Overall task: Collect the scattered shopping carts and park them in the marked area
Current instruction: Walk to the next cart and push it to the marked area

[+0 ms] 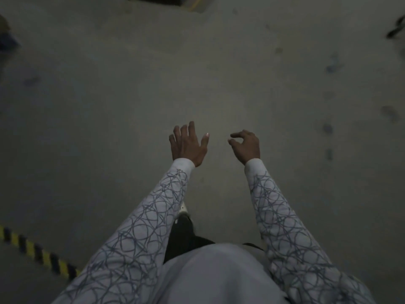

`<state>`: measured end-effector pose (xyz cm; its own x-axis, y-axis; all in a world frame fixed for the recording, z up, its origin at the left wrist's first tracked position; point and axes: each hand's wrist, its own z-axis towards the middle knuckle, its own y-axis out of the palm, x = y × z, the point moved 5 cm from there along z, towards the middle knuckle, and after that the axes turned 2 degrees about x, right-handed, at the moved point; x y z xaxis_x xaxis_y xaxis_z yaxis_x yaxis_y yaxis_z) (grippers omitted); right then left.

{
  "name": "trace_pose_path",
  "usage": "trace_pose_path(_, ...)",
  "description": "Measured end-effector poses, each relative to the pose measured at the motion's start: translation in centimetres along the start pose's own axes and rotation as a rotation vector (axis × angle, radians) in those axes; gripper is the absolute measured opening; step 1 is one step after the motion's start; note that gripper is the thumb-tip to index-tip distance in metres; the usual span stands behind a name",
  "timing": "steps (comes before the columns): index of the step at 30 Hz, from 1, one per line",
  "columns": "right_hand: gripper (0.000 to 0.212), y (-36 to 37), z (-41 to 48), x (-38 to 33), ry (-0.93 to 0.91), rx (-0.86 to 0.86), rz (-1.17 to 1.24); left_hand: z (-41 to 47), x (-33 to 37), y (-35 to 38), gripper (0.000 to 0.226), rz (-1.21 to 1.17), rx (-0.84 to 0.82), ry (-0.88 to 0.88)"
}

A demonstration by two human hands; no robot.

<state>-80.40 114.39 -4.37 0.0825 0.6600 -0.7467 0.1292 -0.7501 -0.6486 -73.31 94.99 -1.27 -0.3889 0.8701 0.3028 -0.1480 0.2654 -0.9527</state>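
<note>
Both are empty: left hand [188, 145] spread-fingered, right hand [246, 147] loosely curled, above the concrete floor [131, 84]. No shopping cart is in view. Likely a fetch step, so next find one and grip its handle.

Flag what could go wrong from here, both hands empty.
Dim, blurred view: the dark shape at the far right edge could be walked into. Neither the left hand nor the right hand holds a cart; the yellow-and-black striped floor tape sits low left, possibly behind the person, so parking may miss it.
</note>
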Motion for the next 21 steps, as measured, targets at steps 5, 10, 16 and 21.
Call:
trace_pose_path(5, 0.025, 0.2, 8.1, -2.4, 0.029, 0.102, 0.034, 10.0, 0.4, 1.7, 0.076, -0.015, -0.061, 0.18)
trace_pose_path(10, 0.023, 0.4, 16.2, -7.4, 0.037, 0.189, 0.057, 21.3, 1.3, 0.1, 0.077, -0.018, -0.044, 0.31)
trace_pose_path(16, 0.021, 1.5, 22.3, -11.0, -0.005, 0.232, 0.024, 31.5, 2.6, -2.0, 0.078, -0.042, -0.019, 0.405)
trace_pose_path(21, 0.017, 0.6, 29.2, -11.9, -0.089, 0.306, -0.012, 38.0, 4.7, -0.6, 0.082, -0.067, -0.037, 0.462)
